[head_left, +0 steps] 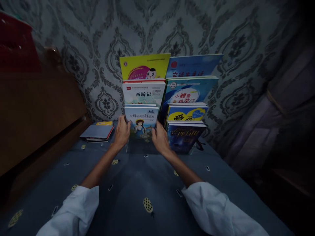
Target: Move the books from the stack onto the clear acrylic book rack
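Note:
A light blue book [141, 122] with a girl in a yellow hat on its cover stands upright between my hands. My left hand [122, 131] grips its left edge, and my right hand [160, 137] grips its right edge. Right behind it rise a white book [145, 93] and a yellow-green book [145, 67]. On the right stands a second column of books, with a dark blue book [185, 137] in front, then a yellow and blue one [188, 113], a teal one [192, 90] and a blue one [194, 65]. A clear stand edge shows low beside the books.
A small pile of books [97, 131] lies at the left on the dark patterned cloth [128, 190]. Brown furniture [36, 114] with a red object [18, 46] on top is at far left. Patterned wall [103, 42] stands behind; a curtain [270, 108] hangs at right.

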### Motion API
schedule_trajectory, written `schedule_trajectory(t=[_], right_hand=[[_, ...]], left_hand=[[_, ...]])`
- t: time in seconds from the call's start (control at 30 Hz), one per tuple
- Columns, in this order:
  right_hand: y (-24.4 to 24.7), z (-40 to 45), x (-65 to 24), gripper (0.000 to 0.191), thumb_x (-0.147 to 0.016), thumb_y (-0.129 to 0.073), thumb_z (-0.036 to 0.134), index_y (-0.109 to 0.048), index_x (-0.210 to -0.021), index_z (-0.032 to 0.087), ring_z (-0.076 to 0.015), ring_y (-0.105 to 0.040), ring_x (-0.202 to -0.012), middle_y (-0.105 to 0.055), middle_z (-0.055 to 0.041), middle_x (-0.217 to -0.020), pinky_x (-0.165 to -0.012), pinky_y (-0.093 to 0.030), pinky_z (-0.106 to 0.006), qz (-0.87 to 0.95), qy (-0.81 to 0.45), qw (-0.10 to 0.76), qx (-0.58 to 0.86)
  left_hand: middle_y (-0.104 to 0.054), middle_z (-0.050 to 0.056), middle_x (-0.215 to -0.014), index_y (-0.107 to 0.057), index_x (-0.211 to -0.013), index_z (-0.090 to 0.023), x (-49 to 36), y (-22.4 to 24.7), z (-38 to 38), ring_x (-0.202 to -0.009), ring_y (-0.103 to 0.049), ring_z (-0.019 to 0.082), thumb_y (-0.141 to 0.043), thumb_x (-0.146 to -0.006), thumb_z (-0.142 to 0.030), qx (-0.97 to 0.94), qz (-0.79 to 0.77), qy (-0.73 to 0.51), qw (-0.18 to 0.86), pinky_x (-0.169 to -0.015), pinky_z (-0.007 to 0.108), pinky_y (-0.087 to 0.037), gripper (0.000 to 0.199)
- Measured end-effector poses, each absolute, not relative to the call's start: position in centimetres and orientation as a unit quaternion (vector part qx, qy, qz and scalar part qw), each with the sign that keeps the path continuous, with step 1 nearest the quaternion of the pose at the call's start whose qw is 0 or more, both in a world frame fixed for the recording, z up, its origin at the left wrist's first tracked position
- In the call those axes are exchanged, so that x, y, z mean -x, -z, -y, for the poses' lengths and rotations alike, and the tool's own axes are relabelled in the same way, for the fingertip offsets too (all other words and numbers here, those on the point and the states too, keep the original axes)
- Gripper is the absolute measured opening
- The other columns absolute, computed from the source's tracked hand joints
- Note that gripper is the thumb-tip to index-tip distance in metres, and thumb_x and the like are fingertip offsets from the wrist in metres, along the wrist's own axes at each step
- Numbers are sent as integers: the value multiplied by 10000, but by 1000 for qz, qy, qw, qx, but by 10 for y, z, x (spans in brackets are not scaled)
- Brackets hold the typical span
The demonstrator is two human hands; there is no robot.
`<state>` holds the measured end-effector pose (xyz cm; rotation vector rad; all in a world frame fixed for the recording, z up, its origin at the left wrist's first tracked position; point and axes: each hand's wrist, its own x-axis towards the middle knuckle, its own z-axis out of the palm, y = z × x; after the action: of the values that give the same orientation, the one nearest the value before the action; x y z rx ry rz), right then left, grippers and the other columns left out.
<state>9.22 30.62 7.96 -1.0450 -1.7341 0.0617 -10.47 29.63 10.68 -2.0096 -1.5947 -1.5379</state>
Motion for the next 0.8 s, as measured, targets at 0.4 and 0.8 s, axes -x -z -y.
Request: schedule_trajectory(t=[0.4, 0.8], right_hand=[[-62, -311, -83, 453, -945, -352, 211, -564, -1336, 126, -297, -660, -1095, -702, -180, -1192, -982, -515, -477, 699, -29, 552, 453], [-63, -319, -85, 460, -942, -358, 216, -554, -1349, 129, -318, -600, -1164, -650, -195, -1236, -1007, -489, -502, 703, -14, 547, 454]], left_hand=[[-555, 143, -1154, -475, -1212, -158, 89, -102, -293, -1081, -584, 273, -435, -998, -224, 619, 567, 536, 88, -896, 392, -491, 228], [-548, 120, -1039, -500, -1012, -188, 94, -107, -299, -1045, -568, 290, -453, -990, -257, 618, 605, 484, 132, -902, 425, -478, 87]])
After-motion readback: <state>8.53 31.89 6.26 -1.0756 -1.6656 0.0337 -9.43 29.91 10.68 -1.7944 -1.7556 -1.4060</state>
